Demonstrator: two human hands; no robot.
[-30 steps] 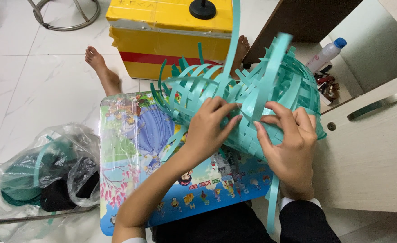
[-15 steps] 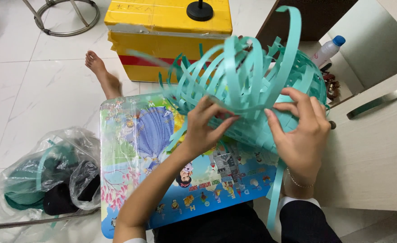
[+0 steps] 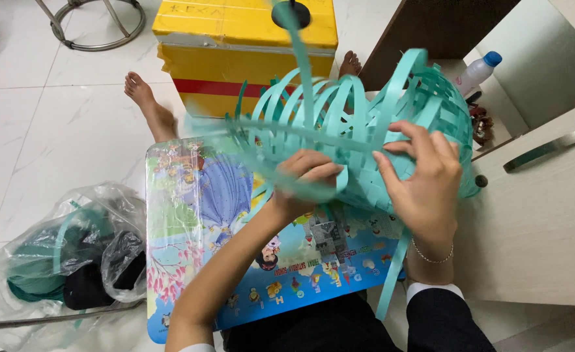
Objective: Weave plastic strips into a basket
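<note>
A: Start close in. What are the hands doing?

B: The left hand (image 3: 307, 186) is curled around a loose teal strip (image 3: 303, 62), fingers closed on it where it meets the weave. The right hand (image 3: 424, 186) lies with fingers spread over the side of the half-woven teal basket (image 3: 365, 137), thumb tucked toward the weave, steadying it rather than pinching anything.

A: And where is the basket?

B: Held off the surface between both hands, tipped on its side, its unwoven strips fanning up and away beyond the left hand. Beneath the hands lies a colourful picture board (image 3: 196, 215) across the lap.

A: Which step, would you say?

B: Weaving the wall, I judge: one strip being led through the uprights. Next it likely needs threading over and under, then pulling snug while the right hand keeps the shape from collapsing.

A: Farther out?

B: Left of the left hand, a clear plastic bag (image 3: 66, 254) with more teal strip inside. Beyond the basket, a yellow box (image 3: 235, 45); past the right hand, a white bottle with a blue cap (image 3: 476, 70).
</note>
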